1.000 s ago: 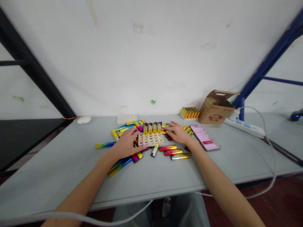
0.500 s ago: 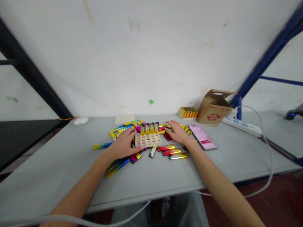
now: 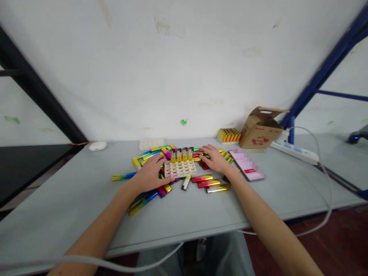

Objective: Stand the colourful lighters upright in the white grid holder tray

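Observation:
My left hand (image 3: 148, 173) grips the left end of a white perforated tray (image 3: 181, 169), with the thumb along its front edge. In the tray's back row, several yellow lighters (image 3: 182, 155) stand upright; the holes in front of them hold nothing. My right hand (image 3: 214, 158) is just right of the tray, over a pile of lighters, its fingers stretched forward and the thumb apart. No lighter shows in its grasp. Nearer to me lie red-and-gold lighters (image 3: 202, 178) and a silver-and-gold lighter (image 3: 217, 188). More blue-and-gold lighters (image 3: 143, 202) lie under and beside my left wrist.
A second white tray (image 3: 151, 144) lies by the wall. At the back right are a tray full of orange lighters (image 3: 229, 135) and an open cardboard box (image 3: 260, 132). A phone (image 3: 246, 165), a power strip (image 3: 296, 151) and a white case (image 3: 98, 146) also lie on the table.
My right hand has shifted very slightly left, towards the tray. My left hand and the tray stay in place; the view has tilted a little.

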